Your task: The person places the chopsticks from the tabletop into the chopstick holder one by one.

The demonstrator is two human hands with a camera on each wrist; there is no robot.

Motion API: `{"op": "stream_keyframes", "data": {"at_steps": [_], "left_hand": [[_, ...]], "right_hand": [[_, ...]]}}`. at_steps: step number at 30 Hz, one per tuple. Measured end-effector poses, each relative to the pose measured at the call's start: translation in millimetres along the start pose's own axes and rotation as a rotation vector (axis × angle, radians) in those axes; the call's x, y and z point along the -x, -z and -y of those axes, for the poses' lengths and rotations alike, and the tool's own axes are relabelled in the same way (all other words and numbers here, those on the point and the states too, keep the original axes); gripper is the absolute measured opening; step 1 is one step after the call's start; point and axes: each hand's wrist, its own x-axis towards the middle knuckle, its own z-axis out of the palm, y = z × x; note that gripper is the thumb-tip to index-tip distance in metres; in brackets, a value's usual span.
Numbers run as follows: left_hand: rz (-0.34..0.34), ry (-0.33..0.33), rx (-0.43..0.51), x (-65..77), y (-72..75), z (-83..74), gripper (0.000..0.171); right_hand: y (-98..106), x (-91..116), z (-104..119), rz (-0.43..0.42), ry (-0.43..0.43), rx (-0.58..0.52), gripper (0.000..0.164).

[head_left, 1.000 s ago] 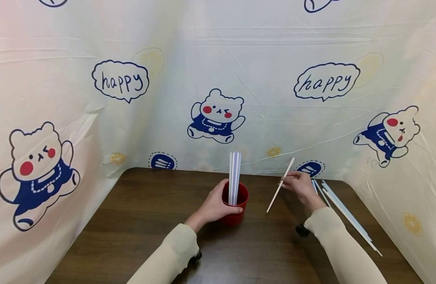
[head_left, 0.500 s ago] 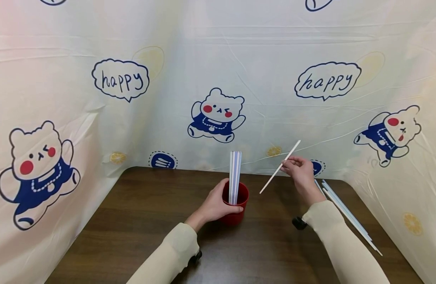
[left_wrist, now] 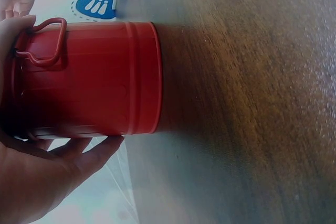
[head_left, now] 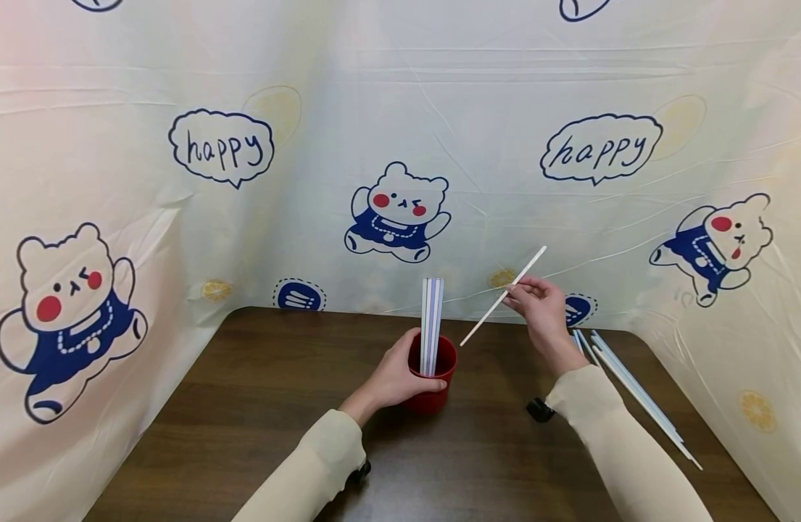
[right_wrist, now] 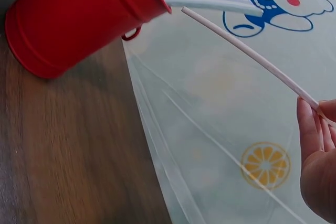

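Note:
My left hand point(head_left: 393, 371) grips a small red bucket point(head_left: 429, 403) by its rim and side, the thumb over the near edge. A looped wire ear shows on the bucket's side in the left wrist view. Upright inside stands a bundle of white and pale blue sticks point(head_left: 431, 326); their lower ends are hidden. Between thumb and fingertips my right hand point(head_left: 542, 310) pinches a thin white stick point(head_left: 481, 320). It slants in the air, its lower end just right of the bucket's rim and apart from it.
Several long white and blue sticks point(head_left: 641, 395) lie on the right side of the brown wooden table point(head_left: 243, 406). A pale printed curtain point(head_left: 491, 130) hangs round the table's back and sides.
My right hand has lifted the white stick up and carried it left towards the bucket. The left hand and the bucket have stayed in place.

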Motion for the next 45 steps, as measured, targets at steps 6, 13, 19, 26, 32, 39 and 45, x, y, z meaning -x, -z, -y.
{"op": "stream_keyframes", "data": {"at_steps": [6, 13, 19, 26, 32, 39, 45], "left_hand": [[-0.001, -0.003, -0.002, 0.4, 0.1, 0.4, 0.086], [0.0, -0.01, 0.003, -0.4, -0.1, 1.8, 0.085], [0.002, -0.004, -0.005, -2.3, -0.6, 3.2, 0.086], [-0.001, -0.004, -0.009, -3.6, -0.7, 3.6, 0.086], [-0.004, -0.003, -0.007, -2.1, -0.9, 2.8, 0.086], [0.002, 0.005, 0.004, -1.4, -0.2, 1.8, 0.087], [0.003, -0.002, 0.013, -1.3, -0.1, 2.5, 0.086]], "right_hand": [[-10.7, 4.1, -4.3, 0.026, 0.014, 0.059, 0.024], [-18.4, 6.1, -10.8, 0.065, 0.031, 0.054, 0.024], [-24.1, 10.4, -14.2, 0.096, 0.069, 0.097, 0.028], [-29.2, 15.4, -19.2, 0.183, 0.121, 0.162, 0.028], [-32.1, 20.6, -25.3, 0.27, 0.123, 0.238, 0.026], [-34.7, 25.3, -32.9, 0.369, 0.145, 0.386, 0.02], [-35.8, 28.5, -39.1, 0.439, 0.14, 0.453, 0.019]]}}
